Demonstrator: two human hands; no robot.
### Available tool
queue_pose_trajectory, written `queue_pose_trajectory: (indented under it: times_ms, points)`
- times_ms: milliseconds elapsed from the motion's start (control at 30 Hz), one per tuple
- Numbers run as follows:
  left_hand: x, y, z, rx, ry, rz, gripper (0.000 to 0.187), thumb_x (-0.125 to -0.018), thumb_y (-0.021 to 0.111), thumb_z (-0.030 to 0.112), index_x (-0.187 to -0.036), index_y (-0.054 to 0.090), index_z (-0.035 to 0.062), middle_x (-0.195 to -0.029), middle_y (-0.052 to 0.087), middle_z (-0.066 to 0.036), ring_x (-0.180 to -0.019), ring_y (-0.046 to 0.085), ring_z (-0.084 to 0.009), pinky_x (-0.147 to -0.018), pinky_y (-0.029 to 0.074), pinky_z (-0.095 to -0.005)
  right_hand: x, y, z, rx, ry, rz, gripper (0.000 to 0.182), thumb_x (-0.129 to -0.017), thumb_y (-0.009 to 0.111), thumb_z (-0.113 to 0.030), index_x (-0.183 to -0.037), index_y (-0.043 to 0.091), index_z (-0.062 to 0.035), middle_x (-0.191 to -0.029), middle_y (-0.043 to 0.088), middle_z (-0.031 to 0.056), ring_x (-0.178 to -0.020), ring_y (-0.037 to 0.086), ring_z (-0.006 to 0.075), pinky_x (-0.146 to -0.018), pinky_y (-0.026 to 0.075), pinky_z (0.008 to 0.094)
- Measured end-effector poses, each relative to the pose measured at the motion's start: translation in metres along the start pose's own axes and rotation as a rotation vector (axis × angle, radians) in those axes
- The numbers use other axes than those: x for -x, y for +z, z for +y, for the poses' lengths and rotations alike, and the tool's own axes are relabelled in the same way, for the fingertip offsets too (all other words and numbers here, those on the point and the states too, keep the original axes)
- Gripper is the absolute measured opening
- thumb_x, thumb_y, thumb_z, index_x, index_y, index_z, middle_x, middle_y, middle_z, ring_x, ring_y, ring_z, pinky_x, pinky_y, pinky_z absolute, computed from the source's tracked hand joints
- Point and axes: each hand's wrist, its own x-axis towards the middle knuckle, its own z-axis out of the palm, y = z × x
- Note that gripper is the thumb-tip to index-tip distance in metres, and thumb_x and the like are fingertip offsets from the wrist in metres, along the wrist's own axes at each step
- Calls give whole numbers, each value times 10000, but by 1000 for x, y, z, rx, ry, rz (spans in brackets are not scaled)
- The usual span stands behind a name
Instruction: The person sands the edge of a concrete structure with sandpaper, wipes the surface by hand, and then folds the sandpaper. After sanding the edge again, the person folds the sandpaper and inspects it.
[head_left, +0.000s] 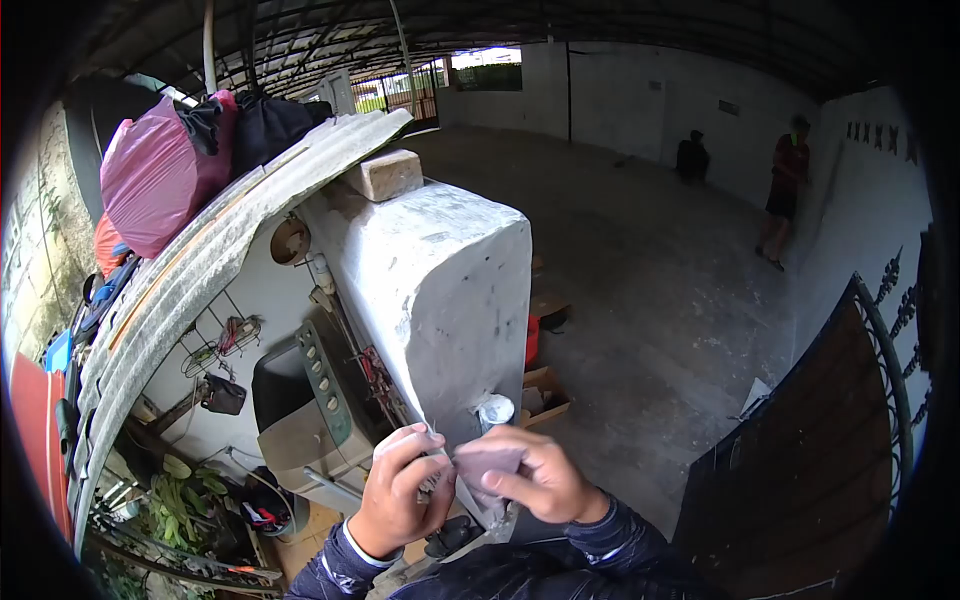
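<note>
Close in front of my body, both hands are raised beside the end of a white-painted wall (465, 280). My right hand (550, 475) pinches a flat, purplish-grey sheet (488, 464) that looks like sandpaper, with the thumb lying over it. My left hand (405, 485) is curled with its fingertips at the sheet's left side. Something greyish shows under its fingers, too small to make out. Just beyond the hands, a short white pipe end (495, 409) sticks up against the wall.
A brick (385, 175) sits on the wall top beside a corrugated roof sheet (240, 235) with a pink bag (160, 180). A washing machine (320, 390) stands at left. A dark metal gate (800, 480) is at right. Two people (788, 185) are far back.
</note>
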Motion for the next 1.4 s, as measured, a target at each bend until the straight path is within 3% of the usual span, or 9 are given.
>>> queue_pose_trajectory:
  times_ms: [100,233,433,500,533,700,867,1133,1400]
  points:
    - [30,7,8,178,-263,21,549,-739,738,-34,-1213,471,41,-1206,531,-202,-1105,560,-349,-968,446,-473,6,-7,4,146,-101,185,282,-935,600,-153,-1098,668,66,-1031,651,134,-869,642,185,-783,487,295]
    - [65,38,10,359,-542,-23,471,-791,736,10,-1198,499,20,-1217,517,-215,-1118,544,-359,-971,440,-414,6,-16,24,-209,-95,312,297,-1012,513,-110,-1262,521,50,-1097,627,123,-924,682,205,-810,537,307]
    - [94,64,6,221,-552,-17,513,-767,769,56,-1205,502,45,-1292,452,-229,-1199,464,-407,-1000,403,-479,1,-25,40,-133,9,504,257,-977,575,-82,-1205,566,36,-989,657,101,-880,667,189,-773,520,292]
    - [95,70,-1,162,-467,47,608,-758,776,61,-1269,446,58,-1366,361,-250,-1276,398,-439,-1049,360,-508,-7,-29,47,494,-174,555,205,-900,667,-42,-1091,632,25,-943,659,112,-847,658,220,-757,513,301]
    - [93,74,-4,165,-466,42,608,-758,776,61,-1269,446,58,-1366,361,-250,-1276,398,-439,-1049,360,-508,-12,-26,45,471,-166,631,178,-833,739,-40,-985,665,18,-941,653,133,-835,653,258,-762,514,325]
    - [90,105,-23,255,-457,128,939,-781,751,44,-1481,126,74,-1523,120,-308,-1437,167,-466,-1157,193,-525,-20,-34,67,549,-191,656,276,-856,736,-76,-1079,603,19,-973,638,139,-848,637,288,-765,506,361]
    - [102,134,-37,206,-353,224,872,-882,586,26,-1518,-9,54,-1564,-5,-317,-1474,10,-438,-1172,105,-530,-41,-43,62,717,-436,667,290,-822,719,-12,-1080,587,6,-992,610,158,-819,625,278,-740,507,341]
    - [136,161,-55,-131,-303,285,934,-864,606,92,-1525,-53,59,-1503,248,-257,-1366,305,-394,-1147,184,-518,-53,-51,69,802,-557,626,384,-723,816,18,-1068,652,-22,-956,623,108,-760,643,277,-665,532,363]
    - [130,166,-58,-33,-217,323,922,-869,591,94,-1531,-50,83,-1518,245,-274,-1342,376,-374,-1152,195,-499,-48,-59,87,752,-555,687,357,-692,754,83,-1025,664,-8,-962,615,116,-751,635,226,-676,525,322]
